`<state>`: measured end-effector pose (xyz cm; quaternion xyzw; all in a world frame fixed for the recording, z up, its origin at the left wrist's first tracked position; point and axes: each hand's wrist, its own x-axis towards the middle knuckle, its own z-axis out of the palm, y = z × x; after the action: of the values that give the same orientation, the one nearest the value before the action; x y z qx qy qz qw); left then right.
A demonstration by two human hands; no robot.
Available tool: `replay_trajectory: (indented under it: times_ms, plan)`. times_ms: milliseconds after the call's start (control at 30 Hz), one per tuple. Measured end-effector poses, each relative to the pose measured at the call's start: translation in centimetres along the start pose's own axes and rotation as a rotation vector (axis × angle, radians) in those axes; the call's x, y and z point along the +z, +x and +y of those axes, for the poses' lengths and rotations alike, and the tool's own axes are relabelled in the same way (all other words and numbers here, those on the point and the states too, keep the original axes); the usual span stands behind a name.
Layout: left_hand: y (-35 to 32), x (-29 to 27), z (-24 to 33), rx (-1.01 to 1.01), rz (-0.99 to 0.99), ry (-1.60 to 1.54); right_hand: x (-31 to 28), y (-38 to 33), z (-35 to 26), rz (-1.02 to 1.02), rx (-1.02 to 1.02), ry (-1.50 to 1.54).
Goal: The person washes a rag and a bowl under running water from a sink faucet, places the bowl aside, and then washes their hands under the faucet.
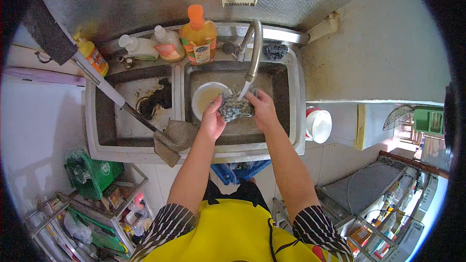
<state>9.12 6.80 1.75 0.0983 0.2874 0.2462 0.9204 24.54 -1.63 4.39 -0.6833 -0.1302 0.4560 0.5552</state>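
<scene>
My left hand point(212, 122) and my right hand point(263, 110) are closed on opposite ends of a wet, lumpy grey-green dishcloth point(235, 109). It is stretched between them over the right basin of the steel sink point(136, 154). Just above the cloth, the curved faucet point(257, 51) has a pale streak at its mouth that looks like running water. Partly behind my left hand and the cloth, a white bowl point(195, 103) of cloudy liquid stands in the basin.
Along the sink's back ledge stand an orange-capped bottle point(198, 43), two pale pump bottles and a dark scouring pad point(275, 52). Dark residue point(158, 99) lies in the left basin. A long-handled tool point(104, 87) crosses the left side. A white bucket point(319, 125) is at the right.
</scene>
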Motion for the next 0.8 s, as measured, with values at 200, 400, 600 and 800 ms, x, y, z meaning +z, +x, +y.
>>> replay_trajectory:
  times_ms: [200,400,600,800]
  plan:
    - [-0.1,1.5,-2.7,-0.21,0.074,-0.116,2.6,-1.0,-2.3,-0.137,0.316,0.87]
    - [0.2,3.1,-1.5,-0.18,-0.037,-0.212,2.8,-2.2,-2.6,0.221,-0.492,-0.768]
    - [1.1,5.0,-3.3,-0.199,0.207,-0.025,4.1,-2.2,-0.1,0.212,-0.444,-0.973]
    - [3.0,4.3,-2.8,-0.059,0.282,0.097,5.2,-1.1,-0.9,0.215,-0.375,-0.887]
